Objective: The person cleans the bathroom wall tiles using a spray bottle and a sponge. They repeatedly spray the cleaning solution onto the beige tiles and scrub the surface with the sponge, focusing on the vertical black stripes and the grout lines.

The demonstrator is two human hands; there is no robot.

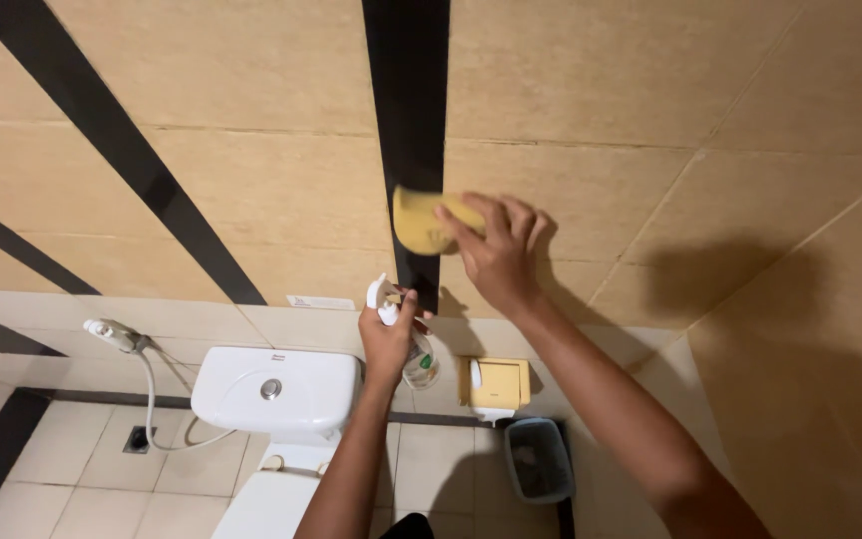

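My right hand (499,255) presses a yellow sponge (421,222) flat against the tiled wall, over the vertical black stripe (406,90). The sponge sticks out to the left of my fingers. Just below it, my left hand (386,339) grips a clear spray bottle (416,361) with a white trigger head (381,296), held upright close to the wall. Both forearms reach up from the bottom of the view.
A white toilet with its cistern (276,389) stands below. A hand sprayer with hose (117,336) hangs on the left wall. A yellow paper holder (496,384) is mounted at the right, above a grey bin (539,459). Diagonal black stripes cross the beige tiles.
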